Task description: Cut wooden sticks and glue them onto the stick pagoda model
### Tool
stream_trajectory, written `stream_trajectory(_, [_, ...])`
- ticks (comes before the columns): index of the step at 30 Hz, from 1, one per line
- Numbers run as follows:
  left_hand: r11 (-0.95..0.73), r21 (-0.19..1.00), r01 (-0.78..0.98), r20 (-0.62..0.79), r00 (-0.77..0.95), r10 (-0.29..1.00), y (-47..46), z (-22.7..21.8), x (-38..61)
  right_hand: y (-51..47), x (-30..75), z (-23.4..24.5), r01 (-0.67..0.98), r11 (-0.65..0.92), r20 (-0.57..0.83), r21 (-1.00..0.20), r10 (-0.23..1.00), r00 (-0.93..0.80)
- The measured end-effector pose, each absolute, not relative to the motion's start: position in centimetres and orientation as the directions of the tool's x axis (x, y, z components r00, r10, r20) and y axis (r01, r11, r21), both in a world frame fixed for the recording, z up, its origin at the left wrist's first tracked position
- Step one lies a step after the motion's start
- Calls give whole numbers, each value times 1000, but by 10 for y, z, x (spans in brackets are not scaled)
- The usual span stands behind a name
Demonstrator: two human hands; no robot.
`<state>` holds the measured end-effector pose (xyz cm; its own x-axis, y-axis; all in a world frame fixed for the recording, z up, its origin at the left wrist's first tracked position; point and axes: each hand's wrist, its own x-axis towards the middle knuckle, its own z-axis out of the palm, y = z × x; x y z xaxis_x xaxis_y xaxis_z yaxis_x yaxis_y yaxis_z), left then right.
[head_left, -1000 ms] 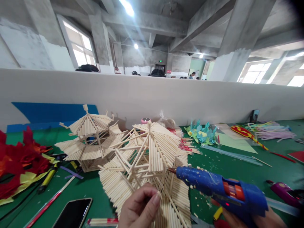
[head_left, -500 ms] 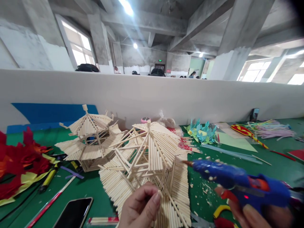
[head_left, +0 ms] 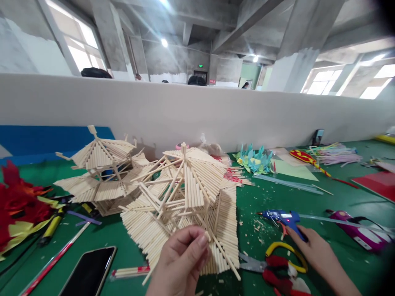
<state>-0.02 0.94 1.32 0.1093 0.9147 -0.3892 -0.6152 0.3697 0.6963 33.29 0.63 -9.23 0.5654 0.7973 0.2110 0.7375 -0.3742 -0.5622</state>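
My left hand is closed in a pinch on a short pale wooden stick, only its tip showing. It is in front of a pavilion model built of wooden sticks, whose upper roof is partly covered and open at the left. At the right, my right hand is closed around the handle of a blue hot glue gun, low over the table. The gun's nozzle points left, and a clear glue stick runs out of its back. Some of the right fingers are hidden behind the handle.
A second stick pavilion stands behind at the left. Scissors and yellow-and-red pliers lie near my right hand. A phone, red paper flowers, a purple tool and wood scraps surround the work.
My right hand has carried the glue gun away from the model, down and forward to the tabletop. My left hand keeps its pinch in nearly the same place. The view has shifted slightly right and down.
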Motion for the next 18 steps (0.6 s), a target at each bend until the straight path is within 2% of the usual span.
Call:
stream_trajectory(4, [423, 674, -606, -388, 197, 901, 8, 19, 6, -6, 307, -67, 822, -295, 273, -488, 843, 464])
stream_trajectory(7, [448, 667, -596, -372, 254, 893, 6, 21, 11, -11, 259, -29, 853, 107, 521, -511, 828, 208])
stream_trajectory(8, [451, 667, -593, -366, 267, 892, 6, 20, 12, -11, 241, -16, 836, 307, 611, -454, 791, 41])
stream_trajectory(10, [451, 674, -586, -342, 294, 893, 5, 16, 13, -7, 209, 4, 695, 622, 703, -361, 671, -236])
stream_trajectory(11, [448, 680, -580, -326, 308, 894, 5, 14, 12, -5, 196, 11, 623, 691, 707, -366, 642, -297])
stream_trajectory(14, [441, 699, -563, -283, 349, 893, 6, 6, 11, 3, 173, 21, 538, 753, 670, -380, 625, -401])
stream_trajectory(18, [430, 697, -575, -240, 378, 894, 11, -3, 7, 12, 167, 20, 522, 786, 710, -331, 571, -412])
